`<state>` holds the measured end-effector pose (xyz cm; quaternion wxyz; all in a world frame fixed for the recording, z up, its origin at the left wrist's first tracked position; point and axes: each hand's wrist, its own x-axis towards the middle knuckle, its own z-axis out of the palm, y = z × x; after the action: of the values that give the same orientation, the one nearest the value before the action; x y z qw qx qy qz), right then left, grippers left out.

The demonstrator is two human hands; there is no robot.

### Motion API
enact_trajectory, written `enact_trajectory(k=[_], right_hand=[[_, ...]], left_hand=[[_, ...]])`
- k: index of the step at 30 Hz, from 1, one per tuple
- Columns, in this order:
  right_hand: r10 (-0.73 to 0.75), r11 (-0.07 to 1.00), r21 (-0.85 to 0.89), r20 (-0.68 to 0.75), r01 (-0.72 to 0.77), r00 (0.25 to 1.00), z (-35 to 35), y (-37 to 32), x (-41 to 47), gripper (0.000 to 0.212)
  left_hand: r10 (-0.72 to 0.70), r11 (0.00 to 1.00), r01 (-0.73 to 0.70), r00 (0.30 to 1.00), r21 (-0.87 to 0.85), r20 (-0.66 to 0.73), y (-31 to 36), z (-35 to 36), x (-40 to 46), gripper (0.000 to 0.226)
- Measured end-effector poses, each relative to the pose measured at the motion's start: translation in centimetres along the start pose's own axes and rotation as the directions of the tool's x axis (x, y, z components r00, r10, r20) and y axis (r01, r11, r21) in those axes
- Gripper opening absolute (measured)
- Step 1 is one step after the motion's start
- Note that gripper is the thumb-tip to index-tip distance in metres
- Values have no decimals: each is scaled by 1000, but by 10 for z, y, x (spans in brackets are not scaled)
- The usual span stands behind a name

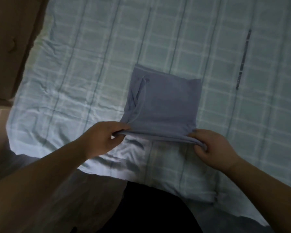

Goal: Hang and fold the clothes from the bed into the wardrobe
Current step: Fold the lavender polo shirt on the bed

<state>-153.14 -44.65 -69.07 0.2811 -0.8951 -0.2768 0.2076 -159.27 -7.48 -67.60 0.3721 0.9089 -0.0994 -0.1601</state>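
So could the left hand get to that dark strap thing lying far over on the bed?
Probably not right away. The left hand grips the blue garment, and the dark strap lies far across the bed, beyond the right hand.

dim, bluish | soft blur throughout | corners darkest | light perhaps from lower left

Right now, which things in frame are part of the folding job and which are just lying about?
In the job:
- blue-grey garment, folded, lying on the bed
- left hand, grip on the garment's near left corner
- right hand, grip on the near right corner
- checked bed sheet, the work surface

Just there:
- dark strap-like strip on the sheet, far right
- brown furniture, upper left; can't tell whether it's the wardrobe
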Motion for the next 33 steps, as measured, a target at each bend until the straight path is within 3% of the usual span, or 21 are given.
enact_trajectory(k=[4,6,13,17,19,21,23,24,27,29,33], right_hand=[[207,925,352,-145,-145,968,-28,-7,37,17],[299,874,449,-197,-185,934,-34,-8,59,17],[638,761,402,-314,-510,703,-29,33,130,19],[684,729,348,-328,-590,651,-19,46,150,19],[726,687,356,-317,-633,610,-11,48,153,18],[709,703,353,-418,-618,567,-5,42,150,19],[538,823,228,-605,-520,587,-2,27,140,26],[419,888,140,-640,-438,644,-1,16,135,27],[147,977,-75,-451,-202,880,10,-9,127,35],[170,949,-203,-310,-240,935,27,-7,126,49],[251,896,-315,-222,-313,942,45,24,127,62]], left_hand=[[-140,983,139,990,-119,-1,7,-39,57,9],[-198,964,188,980,-186,-36,5,-47,91,5],[-397,895,315,886,-317,-240,-26,-27,184,10],[-459,880,384,841,-280,-288,-40,-8,201,17],[-423,906,376,815,-192,-397,-40,-3,199,30],[-251,951,309,805,17,-537,-32,3,191,36],[-33,962,175,835,209,-549,-21,14,179,32],[63,955,88,873,283,-484,-16,21,171,31],[136,912,-47,972,408,-193,-9,49,150,43],[39,885,20,993,465,-116,-15,60,146,54],[-15,864,74,993,498,-121,-43,58,153,61]])
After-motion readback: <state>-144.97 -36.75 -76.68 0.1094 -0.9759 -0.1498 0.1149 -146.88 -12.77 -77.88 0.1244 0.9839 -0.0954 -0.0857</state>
